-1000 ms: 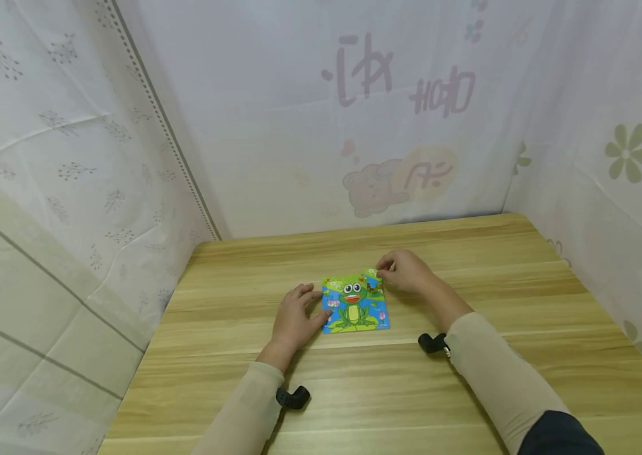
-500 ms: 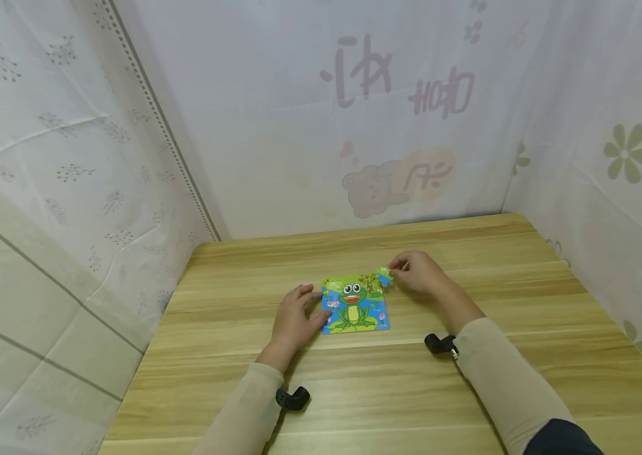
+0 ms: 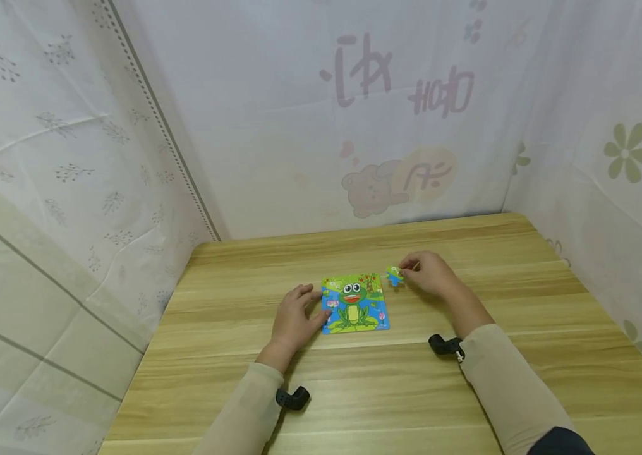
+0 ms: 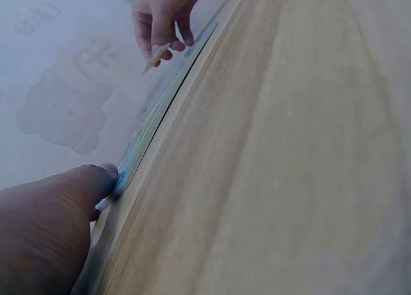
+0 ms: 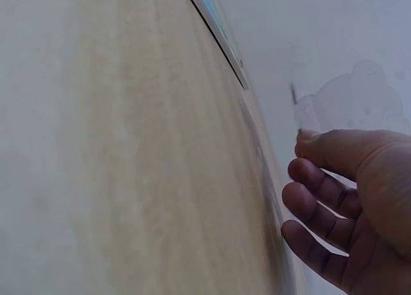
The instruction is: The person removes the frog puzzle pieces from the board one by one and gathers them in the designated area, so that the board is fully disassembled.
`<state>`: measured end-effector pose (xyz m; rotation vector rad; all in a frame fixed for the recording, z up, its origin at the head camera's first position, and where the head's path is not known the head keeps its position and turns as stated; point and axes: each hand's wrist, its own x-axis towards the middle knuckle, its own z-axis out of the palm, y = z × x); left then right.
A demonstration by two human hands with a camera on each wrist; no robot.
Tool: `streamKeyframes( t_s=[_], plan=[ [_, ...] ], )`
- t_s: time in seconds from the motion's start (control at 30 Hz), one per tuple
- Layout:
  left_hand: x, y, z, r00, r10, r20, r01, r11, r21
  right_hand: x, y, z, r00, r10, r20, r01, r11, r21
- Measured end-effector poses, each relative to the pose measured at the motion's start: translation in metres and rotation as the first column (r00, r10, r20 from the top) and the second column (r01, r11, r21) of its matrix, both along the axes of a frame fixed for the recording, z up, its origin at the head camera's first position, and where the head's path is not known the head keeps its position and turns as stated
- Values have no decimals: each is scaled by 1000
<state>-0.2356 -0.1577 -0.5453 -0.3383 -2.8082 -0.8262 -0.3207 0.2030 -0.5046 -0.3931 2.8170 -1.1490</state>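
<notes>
A square frog jigsaw puzzle (image 3: 353, 304) lies flat on the wooden table, a green frog on blue and green in its picture. At its left edge is my left hand (image 3: 294, 318), thumb on the face and another finger against the side; the left wrist view shows the thumb (image 4: 99, 179) gripping the rim. Off the puzzle's upper right corner, my right hand (image 3: 430, 273) pinches a small green and blue puzzle piece (image 3: 394, 277) between thumb and fingertips. It is held above the table, seen nearly edge-on in the left wrist view. The remaining right fingers are loosely bent.
The wooden table (image 3: 389, 392) reaches back to a pale printed curtain (image 3: 275, 158), with more curtains on the left and right. Black wrist cameras (image 3: 294, 398) sit on both forearms, low over the tabletop.
My right hand has carried the puzzle piece from over the puzzle's upper right corner out to the right, and turned it. My left hand and the puzzle stay put.
</notes>
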Motion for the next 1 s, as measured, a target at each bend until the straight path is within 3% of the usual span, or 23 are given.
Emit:
streamKeyframes(
  t_s=[0.5, 1.0],
  plan=[
    [-1, -2, -4, 999, -9, -38, 9, 1000, 2, 1, 6, -9, 1000, -3, -13, 4, 998, 56],
    [-1, -1, -2, 1000, -2, 7, 2, 1000, 21, 2, 4, -12, 999, -8, -42, 12, 995, 94]
  ],
)
